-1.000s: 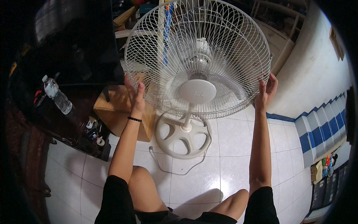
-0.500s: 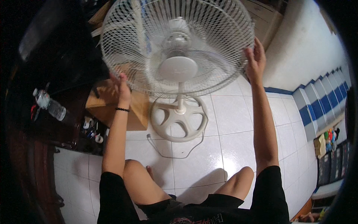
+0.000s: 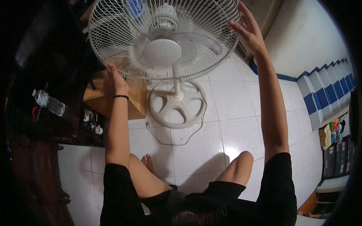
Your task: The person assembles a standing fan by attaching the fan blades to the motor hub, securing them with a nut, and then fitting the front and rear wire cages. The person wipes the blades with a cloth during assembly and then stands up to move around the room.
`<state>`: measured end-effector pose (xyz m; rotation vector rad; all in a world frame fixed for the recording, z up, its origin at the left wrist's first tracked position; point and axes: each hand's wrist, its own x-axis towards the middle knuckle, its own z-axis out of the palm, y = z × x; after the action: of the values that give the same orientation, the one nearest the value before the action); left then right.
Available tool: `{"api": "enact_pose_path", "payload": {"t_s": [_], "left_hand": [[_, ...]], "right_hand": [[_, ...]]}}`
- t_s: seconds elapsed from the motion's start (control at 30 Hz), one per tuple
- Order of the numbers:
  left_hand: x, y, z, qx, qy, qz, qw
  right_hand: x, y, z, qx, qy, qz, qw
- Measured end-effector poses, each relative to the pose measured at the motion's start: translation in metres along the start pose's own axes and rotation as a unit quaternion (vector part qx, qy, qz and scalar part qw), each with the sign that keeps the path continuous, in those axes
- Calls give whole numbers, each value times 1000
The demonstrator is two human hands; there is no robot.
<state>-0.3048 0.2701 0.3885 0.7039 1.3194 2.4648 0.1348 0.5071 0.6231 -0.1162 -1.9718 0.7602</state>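
A white pedestal fan [image 3: 166, 41] fills the upper middle of the frame, its round wire cage tilted toward the camera, with a plain round cap at the centre of the grille and pale blades visible behind the wires. A short pole drops from it to a round, spoked white base [image 3: 176, 103] standing on the glossy white tiled floor [image 3: 233, 124], and a thin cord [image 3: 169, 139] loops across the tiles below the base. The left hand [image 3: 115, 81] lies open against the cage's lower left rim, fingers spread over the wires. The right hand [image 3: 247, 32] is open at the upper right rim, fingers extended and touching the edge. A cardboard box [image 3: 134, 101] sits behind the left wrist; its contents cannot be seen. A plastic bottle [image 3: 49, 102] lies at the left edge.
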Motion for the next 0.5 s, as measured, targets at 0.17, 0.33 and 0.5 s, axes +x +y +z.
{"api": "enact_pose_path", "payload": {"t_s": [0.17, 0.33, 0.5], "left_hand": [[-19, 8, 15, -41, 31, -17, 999], [-2, 6, -1, -61, 26, 2, 998], [-2, -5, -7, -117, 29, -36, 992]], "right_hand": [[5, -22, 17, -44, 22, 8, 999], [12, -39, 34, -19, 58, 16, 998], [9, -42, 34, 45, 47, 49, 997]]}}
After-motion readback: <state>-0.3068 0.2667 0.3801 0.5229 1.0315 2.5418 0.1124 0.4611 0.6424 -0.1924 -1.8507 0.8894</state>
